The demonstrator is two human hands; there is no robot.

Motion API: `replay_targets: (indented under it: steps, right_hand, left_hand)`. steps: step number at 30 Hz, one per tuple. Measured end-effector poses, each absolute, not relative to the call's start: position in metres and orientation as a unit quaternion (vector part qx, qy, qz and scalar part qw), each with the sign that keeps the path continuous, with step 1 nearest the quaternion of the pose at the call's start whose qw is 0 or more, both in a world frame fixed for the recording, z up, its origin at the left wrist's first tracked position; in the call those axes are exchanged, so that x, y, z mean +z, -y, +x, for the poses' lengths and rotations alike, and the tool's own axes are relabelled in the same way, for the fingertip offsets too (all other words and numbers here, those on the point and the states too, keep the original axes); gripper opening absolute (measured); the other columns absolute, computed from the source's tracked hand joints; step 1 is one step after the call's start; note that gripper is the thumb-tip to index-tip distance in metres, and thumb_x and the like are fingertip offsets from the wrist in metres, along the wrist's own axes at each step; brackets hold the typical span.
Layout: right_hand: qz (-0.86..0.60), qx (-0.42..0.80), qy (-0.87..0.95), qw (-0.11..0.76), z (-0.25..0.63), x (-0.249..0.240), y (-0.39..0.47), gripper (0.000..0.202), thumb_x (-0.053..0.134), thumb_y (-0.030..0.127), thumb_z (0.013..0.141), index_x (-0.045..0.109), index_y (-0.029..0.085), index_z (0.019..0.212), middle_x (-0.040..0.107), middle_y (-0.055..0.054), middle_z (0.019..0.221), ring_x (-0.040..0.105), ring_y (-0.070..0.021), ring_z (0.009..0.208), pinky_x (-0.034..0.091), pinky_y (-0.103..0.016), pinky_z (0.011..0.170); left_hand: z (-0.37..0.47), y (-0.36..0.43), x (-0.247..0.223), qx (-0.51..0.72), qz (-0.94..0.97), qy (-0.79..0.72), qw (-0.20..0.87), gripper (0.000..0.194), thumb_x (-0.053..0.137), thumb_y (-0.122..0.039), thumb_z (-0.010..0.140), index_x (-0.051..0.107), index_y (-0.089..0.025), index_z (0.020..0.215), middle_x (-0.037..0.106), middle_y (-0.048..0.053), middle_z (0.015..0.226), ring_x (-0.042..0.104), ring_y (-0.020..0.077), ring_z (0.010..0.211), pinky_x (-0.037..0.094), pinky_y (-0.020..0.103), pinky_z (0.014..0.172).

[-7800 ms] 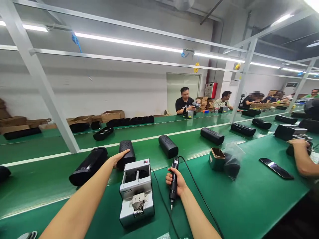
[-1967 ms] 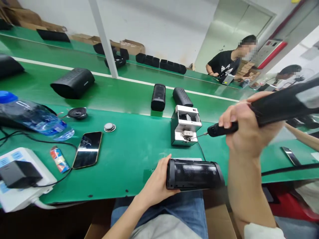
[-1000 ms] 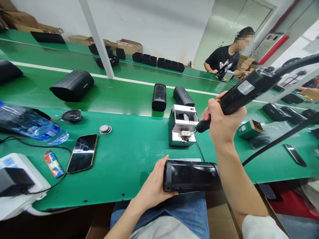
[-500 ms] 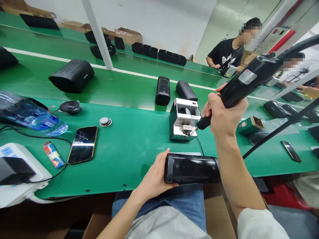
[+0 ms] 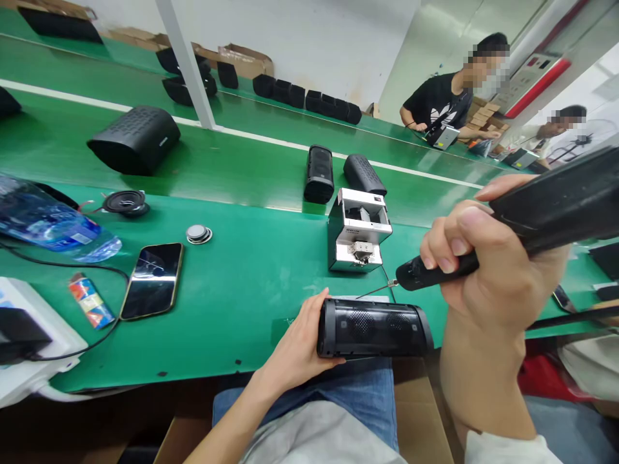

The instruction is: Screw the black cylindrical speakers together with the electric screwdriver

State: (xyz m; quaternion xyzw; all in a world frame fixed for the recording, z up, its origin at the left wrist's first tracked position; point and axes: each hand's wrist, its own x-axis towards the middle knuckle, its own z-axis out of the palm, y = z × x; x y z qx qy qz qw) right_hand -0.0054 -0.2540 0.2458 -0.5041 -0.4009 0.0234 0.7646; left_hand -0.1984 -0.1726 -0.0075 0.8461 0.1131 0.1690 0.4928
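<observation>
The screwdriver point(image 5: 556, 209) cut off at right, bottle point(image 5: 53, 219) and power strip point(image 5: 60, 332) at left, machine lettering point(image 5: 351, 231) too small for us

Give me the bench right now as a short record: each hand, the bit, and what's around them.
Left hand: gripping the left end of a black speaker
Right hand: wrapped around a black screwdriver
Bit: pointing left, near the black speaker's far edge; contact unclear
Machine: on the bench beyond the black speaker, not held
Left side of bench: phone, round metal part, bottle
Across the way: person in a black shirt
</observation>
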Motion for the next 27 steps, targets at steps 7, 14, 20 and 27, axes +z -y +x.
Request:
replay_targets:
  steps: [7,14,20,27]
  right_hand:
    - [-0.511,0.031,0.409,0.755,-0.003,0.242,0.262,0.021,0.078,0.006,0.092,0.072,0.022,0.104,0.056,0.008,0.063,0.049,-0.0131,0.042,0.043,-0.028,0.042]
    - [-0.514,0.079,0.436,0.734,-0.007,0.200,0.266,0.023,0.080,0.006,0.102,0.071,0.024,0.112,0.064,0.007,0.074,0.058,-0.0123,0.049,0.052,-0.026,0.048]
    - [-0.470,0.098,0.457,0.749,-0.008,0.174,0.268,0.023,0.079,0.005,0.105,0.068,0.025,0.109,0.061,0.007,0.074,0.056,-0.0106,0.051,0.048,-0.022,0.049]
    - [-0.479,0.102,0.468,0.735,-0.003,0.170,0.273,0.023,0.081,0.010,0.106,0.066,0.026,0.113,0.059,0.007,0.076,0.056,-0.0120,0.054,0.048,-0.023,0.051]
  left_hand:
    - [-0.199,0.173,-0.010,0.174,0.842,-0.120,0.496,0.157,0.109,-0.011,0.073,0.004,-0.047,0.184,0.047,0.014,0.179,0.050,0.0447,0.169,0.050,0.069,0.137]
    - [-0.200,0.174,-0.003,0.152,0.842,-0.124,0.502,0.147,0.106,-0.007,0.074,0.010,-0.043,0.178,0.045,0.018,0.174,0.051,0.0478,0.166,0.050,0.074,0.135]
    - [-0.200,0.173,-0.004,0.152,0.828,-0.134,0.522,0.136,0.107,-0.004,0.070,0.024,-0.038,0.172,0.050,0.018,0.171,0.058,0.0465,0.160,0.054,0.071,0.133]
    - [-0.200,0.173,-0.003,0.150,0.825,-0.142,0.526,0.134,0.108,-0.007,0.070,0.027,-0.036,0.173,0.052,0.017,0.171,0.058,0.0455,0.160,0.054,0.067,0.134]
